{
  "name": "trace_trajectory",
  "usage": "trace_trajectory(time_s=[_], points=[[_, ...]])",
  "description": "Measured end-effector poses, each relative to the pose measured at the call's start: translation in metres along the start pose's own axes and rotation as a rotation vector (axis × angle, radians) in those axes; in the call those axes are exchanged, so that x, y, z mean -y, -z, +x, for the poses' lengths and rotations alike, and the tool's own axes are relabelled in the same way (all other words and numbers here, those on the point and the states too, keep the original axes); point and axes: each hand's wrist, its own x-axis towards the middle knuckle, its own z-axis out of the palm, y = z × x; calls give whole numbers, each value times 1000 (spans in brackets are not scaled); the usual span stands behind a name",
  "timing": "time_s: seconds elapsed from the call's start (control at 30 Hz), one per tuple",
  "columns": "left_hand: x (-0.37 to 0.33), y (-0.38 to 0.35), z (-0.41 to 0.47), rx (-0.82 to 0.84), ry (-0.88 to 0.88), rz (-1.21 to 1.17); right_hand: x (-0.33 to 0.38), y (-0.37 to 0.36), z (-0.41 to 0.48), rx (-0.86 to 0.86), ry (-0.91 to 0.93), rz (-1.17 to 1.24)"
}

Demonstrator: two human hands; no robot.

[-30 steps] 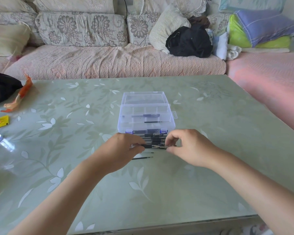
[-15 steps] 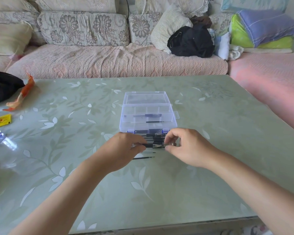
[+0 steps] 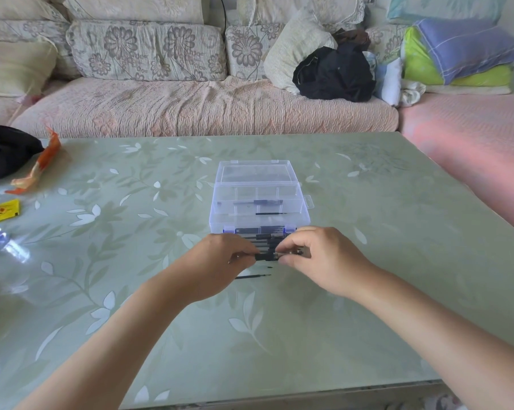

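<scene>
Head view has you at a pale green, leaf-patterned glass-topped desk (image 3: 368, 291), both forearms reaching in from the near edge. Your left hand (image 3: 220, 263) and right hand (image 3: 321, 258) meet just above the desk surface, each with fingers curled in, pinching one end of a slim black pen (image 3: 266, 257) that lies level and crosswise between them. That pen hangs over a short row of similar dark pens (image 3: 260, 239) lying side by side on the desk, touching the front wall of a clear rectangular plastic storage box with blue latches (image 3: 250, 223). Its clear hinged lid (image 3: 255, 171) is laid open on the far side. Inside the box you have one dark blue-banded pen (image 3: 257, 202) and one thin black refill (image 3: 270, 213), both lying crosswise. Just on your side of the held pen, a second thin black ink refill (image 3: 253, 276) lies on the desk, partly hidden by your left hand. Far off to your left sit a crumpled orange wrapper (image 3: 39, 164) and a small yellow packet (image 3: 2, 211).
</scene>
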Motion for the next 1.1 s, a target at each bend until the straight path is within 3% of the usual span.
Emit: trace_trajectory(time_s=[0.17,0.33,0.47,0.7,0.8,0.97,1.1], points=[[2,3,-1,-42,-27,-30,1,-9,-1,-64,97,-50],[1,4,-2,-88,-136,9,3,-14,0,-10,-62,345],[0,1,0,-140,-197,26,5,-8,2,47,-149,445],[0,6,11,-130,-172,133,9,-4,11,66,-57,-92],[9,13,11,-140,-124,211,14,-5,17,31,-38,-164],[32,25,16,-360,-37,228,0,5,45,-145,-125,-222],[39,18,19,-275,-18,207,-6,10,81,-250,-159,-276]])
